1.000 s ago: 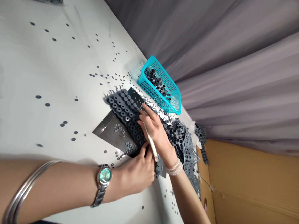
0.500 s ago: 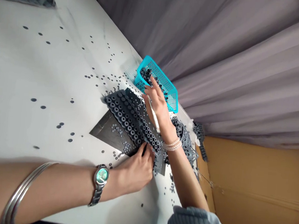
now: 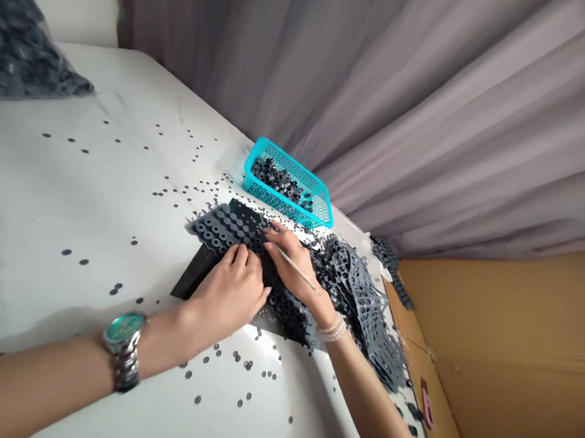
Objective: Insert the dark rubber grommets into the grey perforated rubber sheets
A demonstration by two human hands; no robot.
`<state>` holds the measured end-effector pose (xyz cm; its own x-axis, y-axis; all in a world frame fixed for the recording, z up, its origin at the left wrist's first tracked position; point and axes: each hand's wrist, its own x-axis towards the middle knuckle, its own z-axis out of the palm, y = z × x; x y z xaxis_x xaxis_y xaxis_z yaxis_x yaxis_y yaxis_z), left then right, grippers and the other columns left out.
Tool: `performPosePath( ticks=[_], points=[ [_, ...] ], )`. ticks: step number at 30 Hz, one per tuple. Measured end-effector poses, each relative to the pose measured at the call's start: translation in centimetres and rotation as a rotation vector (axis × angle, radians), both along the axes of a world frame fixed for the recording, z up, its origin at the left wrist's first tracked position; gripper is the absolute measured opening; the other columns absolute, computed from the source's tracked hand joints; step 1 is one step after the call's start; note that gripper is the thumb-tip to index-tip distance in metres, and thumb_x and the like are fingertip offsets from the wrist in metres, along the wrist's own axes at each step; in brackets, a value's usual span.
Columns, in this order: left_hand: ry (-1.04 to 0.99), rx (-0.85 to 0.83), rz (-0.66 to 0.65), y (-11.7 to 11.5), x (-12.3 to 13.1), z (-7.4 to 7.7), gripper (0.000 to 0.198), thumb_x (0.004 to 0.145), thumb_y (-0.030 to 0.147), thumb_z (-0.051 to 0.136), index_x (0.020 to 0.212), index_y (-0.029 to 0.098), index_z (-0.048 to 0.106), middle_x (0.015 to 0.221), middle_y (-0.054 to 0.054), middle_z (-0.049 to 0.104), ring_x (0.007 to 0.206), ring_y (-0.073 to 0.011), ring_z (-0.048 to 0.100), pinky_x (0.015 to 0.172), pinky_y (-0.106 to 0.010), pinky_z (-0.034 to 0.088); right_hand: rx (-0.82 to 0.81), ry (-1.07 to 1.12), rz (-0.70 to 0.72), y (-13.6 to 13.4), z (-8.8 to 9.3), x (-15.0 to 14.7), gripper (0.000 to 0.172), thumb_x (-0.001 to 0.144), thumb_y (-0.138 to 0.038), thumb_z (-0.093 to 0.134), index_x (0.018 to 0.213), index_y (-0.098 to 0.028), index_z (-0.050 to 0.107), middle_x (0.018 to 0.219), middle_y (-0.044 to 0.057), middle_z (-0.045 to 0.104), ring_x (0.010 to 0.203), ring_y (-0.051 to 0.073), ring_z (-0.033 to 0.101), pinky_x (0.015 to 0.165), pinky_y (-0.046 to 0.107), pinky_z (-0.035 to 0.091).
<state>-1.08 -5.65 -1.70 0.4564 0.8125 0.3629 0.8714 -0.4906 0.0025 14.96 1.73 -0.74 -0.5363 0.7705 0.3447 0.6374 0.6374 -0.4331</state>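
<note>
Sheet (image 3: 224, 227) bears dark grey ringed rows; left hand (image 3: 232, 285) touches it, grip unclear, right hand (image 3: 300, 258) grasps stick (image 3: 296, 269).

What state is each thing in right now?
Left hand: resting on the ringed sheet
Right hand: holding the thin stick
Ringed sheet: partly hidden beneath both hands
Turquoise basket: upright, open, partly filled
Plastic bag: holding dark pieces
Small dark discs: scattered across tabletop
Curtain: hanging in folds
</note>
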Motion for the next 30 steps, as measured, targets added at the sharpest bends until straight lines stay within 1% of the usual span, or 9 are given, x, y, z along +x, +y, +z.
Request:
performPosePath(
  ticks=[4, 8, 11, 14, 20, 23, 27, 29, 30],
  points=[
    [0.006, 0.052, -0.014, 0.0, -0.6, -1.9, 0.051, 0.095, 0.033, 0.048, 0.125, -0.006, 0.065, 0.119, -0.028, 0.069, 0.119, -0.0383, 0.059, 0.105, -0.049, 0.042, 0.001, -0.051, 0.049, -0.8, -0.3, -0.5, 0.019, 0.100, -0.030, 0.051, 0.110, -0.023, 0.065, 0.132, 0.011, 0.067, 0.139, 0.020, 0.051, 0.112, 0.041, 0.049],
    [-0.002, 0.038, -0.027, -0.3, -0.4, -2.7, 0.055, 0.095, 0.033, 0.049, 0.127, -0.010, 0.062, 0.126, -0.033, 0.065, 0.123, -0.0415, 0.058, 0.108, -0.051, 0.040, 0.001, -0.071, 0.041, -0.8, -0.4, -0.6, 0.019, 0.101, -0.030, 0.050, 0.111, -0.021, 0.064, 0.135, 0.013, 0.064, 0.138, 0.021, 0.052, 0.112, 0.041, 0.049],
    [0.000, 0.053, -0.038, -0.5, -0.5, -2.6, 0.056, 0.093, 0.033, 0.052, 0.127, -0.011, 0.061, 0.125, -0.033, 0.065, 0.123, -0.0419, 0.058, 0.109, -0.051, 0.040, 0.001, -0.085, 0.049, -0.6, -0.5, -0.6, 0.020, 0.101, -0.030, 0.050, 0.111, -0.020, 0.064, 0.136, 0.014, 0.064, 0.136, 0.021, 0.054, 0.112, 0.042, 0.049],
    [0.002, 0.071, -0.045, -0.5, -0.7, -2.5, 0.055, 0.092, 0.034, 0.054, 0.124, -0.009, 0.064, 0.123, -0.031, 0.067, 0.121, -0.0410, 0.060, 0.109, -0.050, 0.040, 0.019, -0.107, 0.055, -0.5, -0.5, -0.8, 0.019, 0.100, -0.030, 0.052, 0.111, -0.022, 0.065, 0.135, 0.013, 0.064, 0.136, 0.022, 0.054, 0.112, 0.043, 0.049],
    [0.034, 0.060, -0.046, -0.6, -0.8, -2.7, 0.057, 0.094, 0.036, 0.050, 0.127, -0.008, 0.063, 0.124, -0.029, 0.067, 0.123, -0.0402, 0.059, 0.111, -0.050, 0.040, 0.040, -0.166, 0.104, -1.1, 0.2, -1.1, 0.021, 0.102, -0.027, 0.047, 0.109, -0.018, 0.064, 0.133, 0.017, 0.065, 0.140, 0.024, 0.049, 0.110, 0.046, 0.051],
    [0.037, 0.030, -0.050, -0.6, -0.8, -2.7, 0.057, 0.095, 0.037, 0.048, 0.128, -0.007, 0.062, 0.126, -0.029, 0.066, 0.126, -0.0408, 0.057, 0.112, -0.052, 0.038, 0.066, -0.205, 0.122, -1.2, 0.2, -1.1, 0.020, 0.102, -0.025, 0.046, 0.111, -0.017, 0.063, 0.131, 0.018, 0.066, 0.142, 0.025, 0.046, 0.108, 0.048, 0.051],
    [0.042, -0.018, -0.060, -0.6, -0.8, -2.4, 0.058, 0.097, 0.037, 0.047, 0.131, -0.007, 0.060, 0.130, -0.030, 0.063, 0.128, -0.0417, 0.055, 0.112, -0.053, 0.038, 0.120, -0.272, 0.137, -0.1, -0.8, -1.2, 0.019, 0.103, -0.024, 0.044, 0.109, -0.018, 0.061, 0.129, 0.018, 0.067, 0.144, 0.026, 0.043, 0.106, 0.048, 0.051],
    [0.052, -0.036, -0.063, -0.6, -0.9, -2.2, 0.058, 0.097, 0.037, 0.046, 0.132, -0.007, 0.059, 0.132, -0.031, 0.062, 0.128, -0.0418, 0.054, 0.110, -0.053, 0.040, 0.143, -0.233, 0.094, 1.1, -1.5, -1.1, 0.019, 0.103, -0.023, 0.042, 0.106, -0.019, 0.060, 0.127, 0.019, 0.067, 0.144, 0.026, 0.044, 0.107, 0.047, 0.050],
    [0.054, -0.041, -0.065, -0.6, -0.9, -2.1, 0.057, 0.098, 0.037, 0.045, 0.132, -0.007, 0.059, 0.133, -0.031, 0.061, 0.128, -0.0422, 0.054, 0.109, -0.053, 0.041, 0.148, -0.186, 0.044, 1.8, -1.8, -1.1, 0.020, 0.103, -0.023, 0.040, 0.106, -0.019, 0.059, 0.126, 0.018, 0.067, 0.144, 0.025, 0.045, 0.108, 0.047, 0.050]
  ],
)
